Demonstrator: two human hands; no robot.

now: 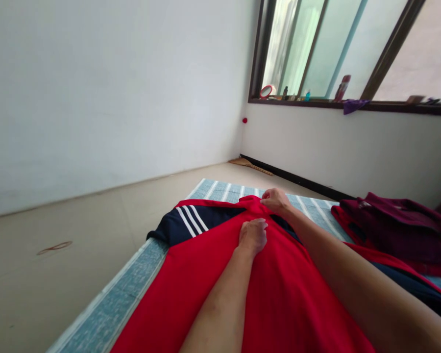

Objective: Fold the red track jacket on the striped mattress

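Observation:
A red jacket-like top [206,274] with navy panels lies spread over a surface covered in blue striped cloth. Its left sleeve shows a navy part [161,229] with three white stripes, folded out toward the cloth's edge. My left hand [253,235] is closed on the red fabric just below the collar area, fingers curled. Farther off, my right hand [275,200] pinches the top by its collar [250,201]. My right forearm covers part of the other sleeve, whose navy and red cloth reappears at the right.
Folded maroon clothes [400,225] are stacked at the right on the striped cloth [128,279]. A brown loop of cord [54,247] lies on the floor at left. Bottles and a round red mirror [266,91] line the windowsill [316,103]; a purple cloth [354,106] hangs from it.

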